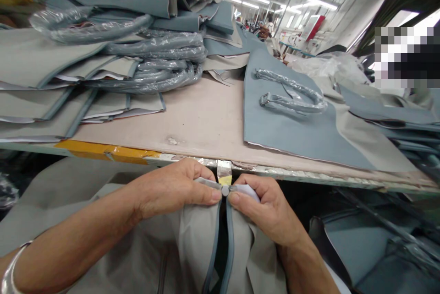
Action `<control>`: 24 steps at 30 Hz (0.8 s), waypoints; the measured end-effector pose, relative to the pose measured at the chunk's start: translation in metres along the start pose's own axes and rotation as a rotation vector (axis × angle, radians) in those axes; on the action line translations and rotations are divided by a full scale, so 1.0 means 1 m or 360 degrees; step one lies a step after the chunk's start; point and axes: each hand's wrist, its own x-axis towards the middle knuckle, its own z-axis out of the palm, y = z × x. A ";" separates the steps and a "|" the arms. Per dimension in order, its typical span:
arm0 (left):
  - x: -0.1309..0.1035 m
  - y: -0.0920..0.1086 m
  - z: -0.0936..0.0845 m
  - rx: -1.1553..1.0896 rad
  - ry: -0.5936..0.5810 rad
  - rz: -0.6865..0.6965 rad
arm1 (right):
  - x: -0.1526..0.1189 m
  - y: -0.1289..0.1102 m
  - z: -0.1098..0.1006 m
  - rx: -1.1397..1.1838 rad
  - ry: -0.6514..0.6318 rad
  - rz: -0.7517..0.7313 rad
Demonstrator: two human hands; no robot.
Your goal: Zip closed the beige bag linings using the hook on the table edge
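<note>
head view: left hand (172, 188) and right hand (264, 209) pinch the top of a grey fabric piece (192, 243) at the table edge (192, 159), fingers closed tight, thumbs meeting at its blue-piped seam (225, 190). blue panel with wrapped handle (292, 97) lies on the table beyond.

Stacked fabric panels (51, 78) on the bench's (199, 120) left, single panel with handle (292, 97) right, hands (223, 198) at front edge
</note>
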 end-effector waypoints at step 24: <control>-0.001 0.003 -0.004 0.0216 0.0054 -0.0036 | 0.002 0.004 -0.005 -0.0027 -0.0125 0.0024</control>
